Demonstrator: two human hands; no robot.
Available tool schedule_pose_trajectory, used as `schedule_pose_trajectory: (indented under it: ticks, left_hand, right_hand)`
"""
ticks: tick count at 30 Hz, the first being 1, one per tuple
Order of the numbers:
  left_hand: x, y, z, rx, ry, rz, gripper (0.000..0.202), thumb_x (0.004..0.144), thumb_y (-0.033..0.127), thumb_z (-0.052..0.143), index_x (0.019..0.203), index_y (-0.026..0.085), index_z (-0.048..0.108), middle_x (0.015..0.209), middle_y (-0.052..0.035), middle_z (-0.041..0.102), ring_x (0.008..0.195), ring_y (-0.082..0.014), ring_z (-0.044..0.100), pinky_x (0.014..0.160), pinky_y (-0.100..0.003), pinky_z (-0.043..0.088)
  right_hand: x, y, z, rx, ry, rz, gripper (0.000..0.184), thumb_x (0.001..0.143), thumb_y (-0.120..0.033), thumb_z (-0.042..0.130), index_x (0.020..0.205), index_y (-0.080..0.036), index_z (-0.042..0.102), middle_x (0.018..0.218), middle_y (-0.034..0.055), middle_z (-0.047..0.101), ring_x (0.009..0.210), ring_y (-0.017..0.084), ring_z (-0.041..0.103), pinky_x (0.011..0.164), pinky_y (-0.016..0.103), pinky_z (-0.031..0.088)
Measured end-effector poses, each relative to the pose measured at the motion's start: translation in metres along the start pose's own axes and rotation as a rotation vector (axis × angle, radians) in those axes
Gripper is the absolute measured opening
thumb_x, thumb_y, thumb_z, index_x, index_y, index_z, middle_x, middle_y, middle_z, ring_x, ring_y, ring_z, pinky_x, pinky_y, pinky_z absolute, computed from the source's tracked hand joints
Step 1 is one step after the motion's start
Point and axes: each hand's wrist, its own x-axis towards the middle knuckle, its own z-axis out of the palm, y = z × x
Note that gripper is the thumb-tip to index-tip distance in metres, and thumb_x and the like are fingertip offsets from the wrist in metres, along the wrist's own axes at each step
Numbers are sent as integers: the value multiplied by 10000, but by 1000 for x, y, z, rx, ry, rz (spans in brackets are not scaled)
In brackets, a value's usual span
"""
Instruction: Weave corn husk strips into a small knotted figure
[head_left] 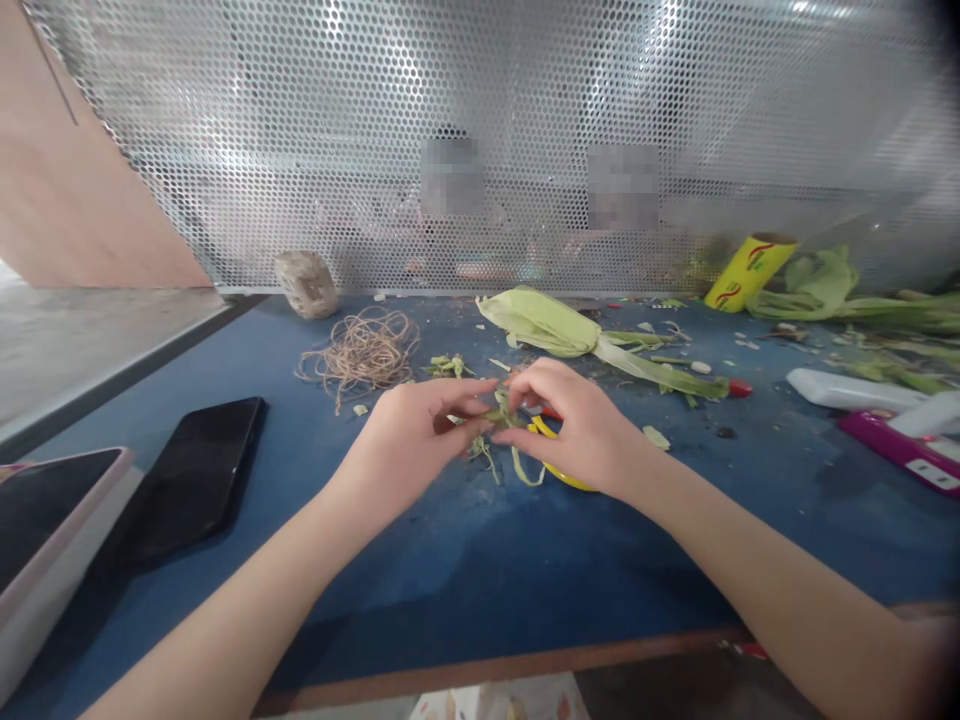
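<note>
My left hand [409, 440] and my right hand [574, 420] meet over the middle of the blue table, thumbs and fingers pinched around a small piece of green plant material [501, 408]. Its exact shape is mostly covered by my fingers. A thin pale green strip [529, 475] curls on the table just below. Under my right hand shows a yellow curved handle [559, 468], partly hidden. Beyond the hands lies a pale green corn husk bundle [544, 322] with a long tail pointing right. Small green scraps [448, 366] lie close to my left hand.
Tangled brown twine [367, 350] and a beige roll [306, 284] lie back left. Phones [199, 475] rest at left. On the right are a yellow tube [752, 272], loose husks [817, 285], and a white-and-purple tool [892, 440]. A perforated metal screen [525, 90] stands behind.
</note>
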Motion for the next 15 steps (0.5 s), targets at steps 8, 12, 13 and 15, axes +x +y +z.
schedule_pose_trajectory:
  ticks: [8, 12, 13, 15]
  left_hand:
    - [4, -1, -5, -316, 11, -24, 222, 675, 161, 649, 895, 179, 666, 720, 14, 704, 532, -74, 600, 492, -158, 513]
    - [5, 0, -6, -305, 33, 2, 192, 672, 172, 663, 862, 183, 679, 705, 26, 700, 495, -53, 576, 495, -144, 512]
    - [5, -1, -7, -284, 43, 12, 192, 675, 178, 661, 866, 184, 682, 710, 23, 701, 495, -55, 575, 497, -147, 513]
    - [6, -2, -8, -205, 93, 26, 194, 681, 198, 657, 872, 183, 688, 730, 13, 705, 497, -63, 577, 506, -159, 518]
  right_hand:
    - [3, -2, 1, -97, 3, -50, 92, 806, -211, 558, 720, -184, 540, 881, 31, 573, 913, 174, 520, 840, 340, 354]
    - [5, -2, -5, 81, -44, -27, 93, 819, -212, 530, 736, -187, 564, 895, 29, 583, 898, 143, 537, 828, 281, 388]
    - [6, 0, -7, 108, -61, -1, 90, 833, -236, 508, 793, -195, 578, 923, 30, 586, 886, 137, 542, 809, 271, 401]
    - [6, 4, -12, 85, -98, 105, 159, 866, -293, 440, 920, -214, 567, 970, 29, 585, 853, 132, 552, 749, 256, 425]
